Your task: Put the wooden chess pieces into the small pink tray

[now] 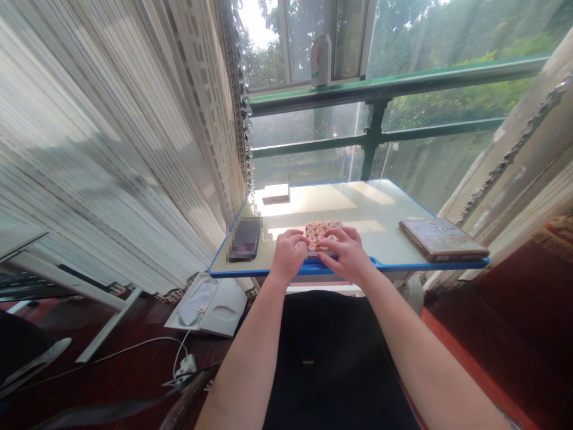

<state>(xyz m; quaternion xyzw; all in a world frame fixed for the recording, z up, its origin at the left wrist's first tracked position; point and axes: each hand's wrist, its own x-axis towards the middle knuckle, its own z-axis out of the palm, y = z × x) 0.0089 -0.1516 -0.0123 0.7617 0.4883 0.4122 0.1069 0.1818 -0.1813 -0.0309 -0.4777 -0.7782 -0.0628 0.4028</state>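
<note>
Round Chinese chess pieces [319, 228] with red and dark markings lie in rows in a small shallow box [313, 255] near the table's front edge. My left hand [290, 254] is at the box's left side, its fingers bent over the edge and touching the leftmost pieces. From the right, my right hand [350, 251] reaches across the pieces with its fingers apart. Thumb and index finger rest at the front rows, and the palm hides the box's right side. Whether a single piece is between my fingertips is too small to make out.
The pale table [380, 203] has a blue rim. A blurred-out dark phone-like object [245, 239] lies left, a white box [276, 193] at the back, and a flat boxed item [443, 237] right. A can [321, 61] stands on the window rail. An open white box [208, 304] lies below left.
</note>
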